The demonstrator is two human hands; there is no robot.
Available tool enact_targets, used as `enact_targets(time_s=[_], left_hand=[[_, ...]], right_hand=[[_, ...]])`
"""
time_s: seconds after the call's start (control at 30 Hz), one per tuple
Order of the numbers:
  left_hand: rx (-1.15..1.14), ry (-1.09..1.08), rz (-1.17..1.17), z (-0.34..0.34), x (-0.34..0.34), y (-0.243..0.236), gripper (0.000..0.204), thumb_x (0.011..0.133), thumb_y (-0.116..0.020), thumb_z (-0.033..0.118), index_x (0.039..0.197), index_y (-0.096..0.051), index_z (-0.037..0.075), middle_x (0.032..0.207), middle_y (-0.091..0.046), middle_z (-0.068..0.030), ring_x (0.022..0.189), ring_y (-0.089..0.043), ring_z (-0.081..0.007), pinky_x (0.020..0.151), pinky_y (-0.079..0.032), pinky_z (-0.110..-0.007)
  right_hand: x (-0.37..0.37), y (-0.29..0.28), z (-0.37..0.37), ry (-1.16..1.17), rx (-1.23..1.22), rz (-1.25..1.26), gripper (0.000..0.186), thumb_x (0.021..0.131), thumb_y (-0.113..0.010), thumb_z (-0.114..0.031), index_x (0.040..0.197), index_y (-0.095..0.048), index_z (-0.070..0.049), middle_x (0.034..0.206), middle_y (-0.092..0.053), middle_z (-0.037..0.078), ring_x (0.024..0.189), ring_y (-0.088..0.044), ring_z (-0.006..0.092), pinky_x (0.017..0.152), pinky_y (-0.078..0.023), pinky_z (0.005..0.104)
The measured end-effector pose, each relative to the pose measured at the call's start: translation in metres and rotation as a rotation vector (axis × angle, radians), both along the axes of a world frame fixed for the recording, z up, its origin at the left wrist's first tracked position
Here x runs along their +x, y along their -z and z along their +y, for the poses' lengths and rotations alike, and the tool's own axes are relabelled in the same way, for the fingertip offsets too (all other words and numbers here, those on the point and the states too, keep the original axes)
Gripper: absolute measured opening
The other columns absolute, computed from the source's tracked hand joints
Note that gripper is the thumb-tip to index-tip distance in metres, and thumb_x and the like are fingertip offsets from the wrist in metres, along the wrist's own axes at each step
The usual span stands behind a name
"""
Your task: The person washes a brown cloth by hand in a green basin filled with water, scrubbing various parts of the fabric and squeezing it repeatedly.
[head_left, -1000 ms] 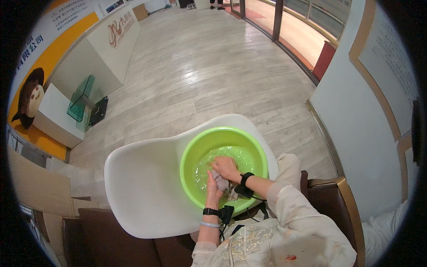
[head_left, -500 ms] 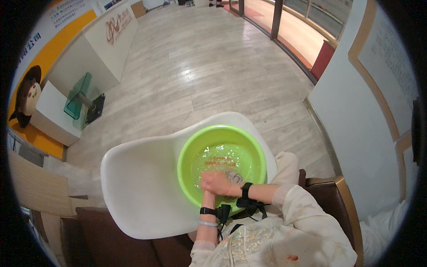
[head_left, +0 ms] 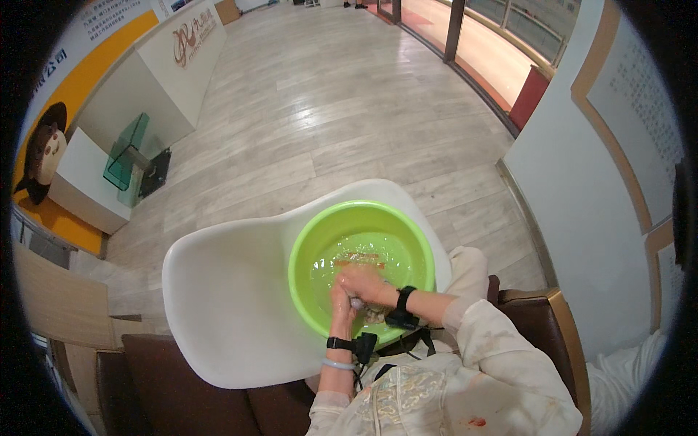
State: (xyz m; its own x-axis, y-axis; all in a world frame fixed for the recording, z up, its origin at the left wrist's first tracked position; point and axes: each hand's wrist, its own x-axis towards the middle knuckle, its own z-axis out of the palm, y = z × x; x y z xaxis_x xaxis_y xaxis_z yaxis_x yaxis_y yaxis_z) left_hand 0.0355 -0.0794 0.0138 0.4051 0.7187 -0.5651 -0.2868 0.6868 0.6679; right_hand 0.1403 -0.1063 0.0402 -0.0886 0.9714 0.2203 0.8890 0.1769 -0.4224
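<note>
Cloth [head_left: 374,315] in two-handed grip [head_left: 363,283]; basin [head_left: 311,240]

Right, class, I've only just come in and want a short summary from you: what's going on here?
A person has both bare hands together inside a green basin with water in it. The left hand and the right hand are closed together around a wet, greyish cloth, the right partly covering the left. Some of the cloth shows below the right hand. The basin rests on a white chair, close in front of the person.
</note>
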Motion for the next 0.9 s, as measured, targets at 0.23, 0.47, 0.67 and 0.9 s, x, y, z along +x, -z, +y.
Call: enact_targets(time_s=[0.23,0.47,0.67,0.9], left_hand=[[0.443,-0.087,0.547,0.009,-0.017,-0.005,0.037,0.090,-0.055,0.028,0.107,-0.048,-0.004,0.099,-0.054,-0.0123,0.094,-0.051,-0.0208,0.083,-0.042,-0.032],[0.564,-0.001,0.626,0.007,-0.022,0.013,0.050,0.079,-0.057,0.007,0.123,-0.035,-0.001,0.121,-0.044,-0.0235,0.110,-0.045,-0.0332,0.096,-0.032,-0.038],[0.230,-0.060,0.404,0.013,-0.019,0.020,0.041,0.087,-0.051,0.024,0.120,-0.042,0.001,0.118,-0.046,-0.0158,0.106,-0.048,-0.0274,0.092,-0.039,-0.037],[-0.042,0.016,-0.485,0.008,-0.030,0.062,0.044,0.091,-0.045,0.040,0.118,-0.048,0.006,0.115,-0.054,-0.0107,0.103,-0.053,-0.0240,0.089,-0.046,-0.041]], right_hand=[[0.034,-0.009,0.038,0.490,-0.062,0.186,0.024,0.083,-0.054,-0.024,0.093,-0.054,-0.002,0.089,-0.057,0.020,0.079,-0.059,0.0361,0.067,-0.048,0.0462],[0.030,0.010,0.028,0.198,-0.229,0.074,0.023,0.079,-0.049,-0.006,0.102,-0.053,-0.003,0.095,-0.053,0.024,0.082,-0.057,0.0430,0.069,-0.047,0.0499],[0.028,-0.012,0.033,0.335,-0.352,0.171,0.025,0.079,-0.052,-0.021,0.096,-0.059,-0.004,0.090,-0.059,0.024,0.081,-0.058,0.0409,0.071,-0.048,0.0478],[-0.042,-0.044,0.003,0.074,-0.070,0.411,0.027,0.079,-0.055,-0.032,0.080,-0.060,-0.005,0.080,-0.061,0.018,0.071,-0.060,0.0352,0.063,-0.046,0.0448]])
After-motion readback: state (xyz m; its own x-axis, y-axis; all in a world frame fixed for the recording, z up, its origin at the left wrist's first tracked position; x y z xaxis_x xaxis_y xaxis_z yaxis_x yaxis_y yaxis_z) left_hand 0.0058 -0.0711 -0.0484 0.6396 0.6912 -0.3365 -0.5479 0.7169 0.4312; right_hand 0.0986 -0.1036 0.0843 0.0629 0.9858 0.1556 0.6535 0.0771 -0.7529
